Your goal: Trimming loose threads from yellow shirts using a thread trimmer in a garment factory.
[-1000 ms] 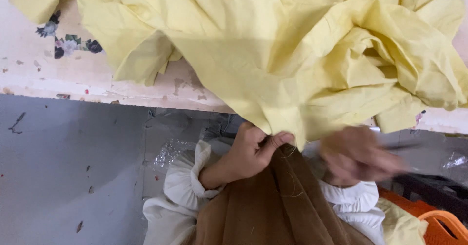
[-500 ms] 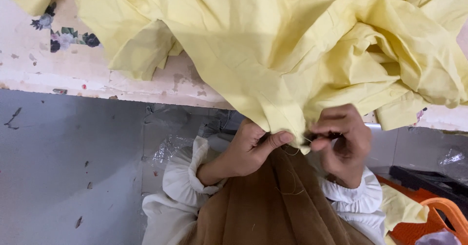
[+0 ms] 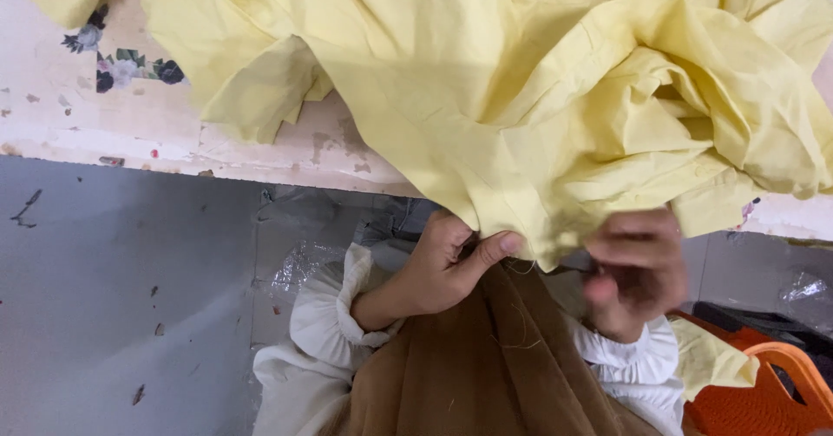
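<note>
The yellow fabric (image 3: 521, 98) is lying in a loose, rumpled heap across the table (image 3: 130, 132), with one fold spilling over the near edge and hanging down toward the person's lap. The left hand (image 3: 442, 267) is pinching the lowest point of that overhanging fold: the thumb is pressing up against the underside of the cloth while the fingers are curling behind it, so the grip is closing firmly on the hem. This hold appears to be keeping the edge taut and presenting it at working height, just above the brown cloth (image 3: 486, 375) covering the lap. The right hand (image 3: 633, 271) is sitting just beside the same hanging edge, but it is blurred by motion; whether its grip is closing on the cloth or on something fine, such as a thread, cannot be told. Loose thread strands (image 3: 512, 340) are lying on the brown cloth below the hem. The bulk of the fabric is running left to right along the table, while the held fold is pointing down and toward the person. An orange plastic chair (image 3: 764, 393) is standing at the lower right.
</note>
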